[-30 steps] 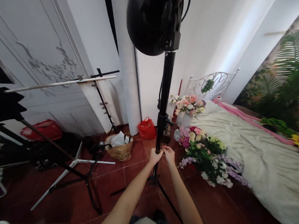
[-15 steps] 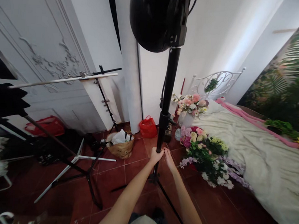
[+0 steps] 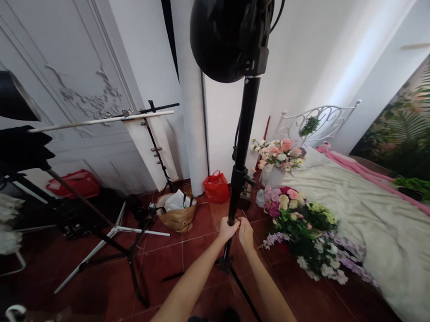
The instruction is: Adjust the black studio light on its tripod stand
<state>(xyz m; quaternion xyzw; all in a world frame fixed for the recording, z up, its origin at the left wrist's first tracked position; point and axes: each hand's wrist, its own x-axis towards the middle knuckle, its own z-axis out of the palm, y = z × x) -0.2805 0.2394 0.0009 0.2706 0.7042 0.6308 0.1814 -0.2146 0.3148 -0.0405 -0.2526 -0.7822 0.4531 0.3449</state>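
A black light stand (image 3: 243, 129) rises upright in front of me, with a large rounded black lamp head (image 3: 220, 40) at its top. Around the lower part of its pole my left hand (image 3: 228, 229) is closed. My right hand (image 3: 246, 234) sits just right of the pole, fingers curled in a pinch against its side; whatever is between them is hidden. A collar with a knob (image 3: 240, 177) shows on the pole above both hands. Below them, the stand's legs (image 3: 246, 296) spread over the red tile floor.
Left stand a second lamp stand (image 3: 130, 260) and a crossbar (image 3: 101, 121) with clamps. A woven basket (image 3: 177, 219) and red bag (image 3: 217, 187) sit on the floor ahead. Artificial flowers (image 3: 302, 224) and a bed with a pale cover (image 3: 388, 249) are at right.
The view has shifted slightly, so the surroundings sit a little further right and lower. My right hand's fingers have curled in more beside the pole; the left keeps its grip.
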